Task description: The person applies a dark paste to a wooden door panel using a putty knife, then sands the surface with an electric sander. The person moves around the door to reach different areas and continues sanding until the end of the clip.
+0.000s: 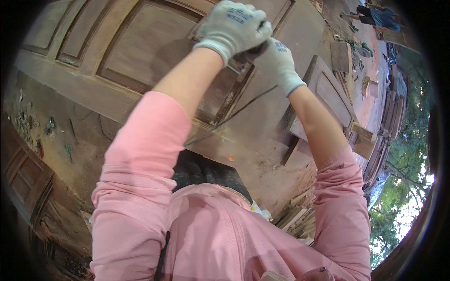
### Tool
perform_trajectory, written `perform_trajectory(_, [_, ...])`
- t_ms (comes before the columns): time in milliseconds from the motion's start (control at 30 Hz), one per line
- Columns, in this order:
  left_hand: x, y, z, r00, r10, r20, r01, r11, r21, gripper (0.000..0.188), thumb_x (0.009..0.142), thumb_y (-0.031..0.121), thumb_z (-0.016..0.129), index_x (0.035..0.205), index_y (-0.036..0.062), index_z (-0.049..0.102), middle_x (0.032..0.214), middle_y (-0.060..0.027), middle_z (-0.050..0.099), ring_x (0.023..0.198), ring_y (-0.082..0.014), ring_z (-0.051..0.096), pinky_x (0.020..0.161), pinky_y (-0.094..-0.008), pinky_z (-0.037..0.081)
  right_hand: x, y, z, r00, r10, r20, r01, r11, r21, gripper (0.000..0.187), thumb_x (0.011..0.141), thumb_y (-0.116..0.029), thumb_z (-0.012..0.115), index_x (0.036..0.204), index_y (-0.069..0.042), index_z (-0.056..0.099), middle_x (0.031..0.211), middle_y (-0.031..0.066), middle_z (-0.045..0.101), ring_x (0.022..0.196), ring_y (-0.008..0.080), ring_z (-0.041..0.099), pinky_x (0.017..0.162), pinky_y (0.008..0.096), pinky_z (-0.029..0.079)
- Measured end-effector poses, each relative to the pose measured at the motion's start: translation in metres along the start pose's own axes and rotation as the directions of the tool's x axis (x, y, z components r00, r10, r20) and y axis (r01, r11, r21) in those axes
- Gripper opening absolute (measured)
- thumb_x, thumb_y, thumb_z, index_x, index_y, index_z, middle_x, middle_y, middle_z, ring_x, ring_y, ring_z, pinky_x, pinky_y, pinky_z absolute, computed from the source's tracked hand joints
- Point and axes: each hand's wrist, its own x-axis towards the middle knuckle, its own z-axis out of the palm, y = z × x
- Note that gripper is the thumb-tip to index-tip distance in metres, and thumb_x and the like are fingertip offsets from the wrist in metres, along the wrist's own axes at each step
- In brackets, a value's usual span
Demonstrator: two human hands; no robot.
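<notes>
Reddish-brown ground spreads through an outdoor woodworking yard, with green trees and stacked timber along the right. Blue printing marks the back of the white knit glove on the left hand, and smaller blue marks show on the right hand's matching glove.

Across the top lies a raised-panel wooden door, running beyond the upper edge. Its near edge slants from the left down toward the middle; the panel mouldings run steeply, leaning up to the right. Over it, at top centre, a dark handheld tool shows only in part between the gloves, so which way it points and how its long axis lies cannot be told. The left hand is curled tightly over the tool; the right hand is right against it, its fingers hidden, so its grip cannot be told. A dark cord slopes from beside the right wrist down to the left pink sleeve.

Another panelled piece lies to the right, its long side slanting down to the right. Green-handled scissors lie on the ground at left, above further panelled woodwork. A person in a blue top is at upper right.
</notes>
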Motion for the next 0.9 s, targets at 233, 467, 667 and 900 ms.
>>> perform_trajectory(233, [-0.004,0.007,0.004,0.999,-0.017,-0.050,0.012,0.996,-0.090,0.030,0.094,0.043,0.063,0.086,0.0176,0.077,0.087,-0.0065,0.077,0.082,-0.0297,0.075,0.079,-0.0441,0.058,0.008,-0.014,-0.009,0.995,0.051,0.088,-0.040,0.993,-0.114,0.063,0.091,-0.060,0.071,0.134,-0.015,0.063,0.114,0.0142,0.079,0.104,0.0350,0.076,0.087,0.0468,0.060])
perform_trajectory(467, [0.014,-0.100,-0.049,0.997,-0.074,-0.017,0.076,0.984,0.164,0.029,0.092,0.035,0.063,0.078,0.0130,0.075,0.082,-0.0129,0.077,0.075,-0.0333,0.074,0.073,-0.0466,0.058,0.104,-0.110,-0.008,0.960,-0.226,-0.165,0.229,0.973,-0.003,0.041,0.090,-0.034,0.072,0.123,-0.011,0.065,0.110,0.0174,0.078,0.103,0.0359,0.076,0.090,0.0475,0.060])
perform_trajectory(667, [0.008,-0.170,-0.091,0.981,-0.119,-0.155,0.138,0.983,0.120,0.024,0.093,0.030,0.064,0.080,0.0121,0.074,0.085,-0.0129,0.075,0.080,-0.0342,0.073,0.077,-0.0472,0.057,0.152,-0.153,-0.001,0.923,-0.324,-0.207,0.338,0.941,0.033,0.027,0.095,-0.024,0.062,0.117,-0.008,0.060,0.102,0.0200,0.078,0.093,0.0384,0.077,0.080,0.0506,0.059])
perform_trajectory(900, [0.012,-0.094,-0.045,0.989,-0.048,-0.138,0.064,0.992,0.112,0.024,0.091,0.033,0.067,0.080,0.0136,0.073,0.081,-0.0116,0.074,0.077,-0.0327,0.072,0.077,-0.0475,0.056,0.091,-0.076,0.004,0.959,-0.206,-0.193,0.195,0.978,-0.077,0.040,0.094,-0.037,0.070,0.123,-0.010,0.063,0.105,0.0179,0.078,0.097,0.0393,0.076,0.083,0.0497,0.060])
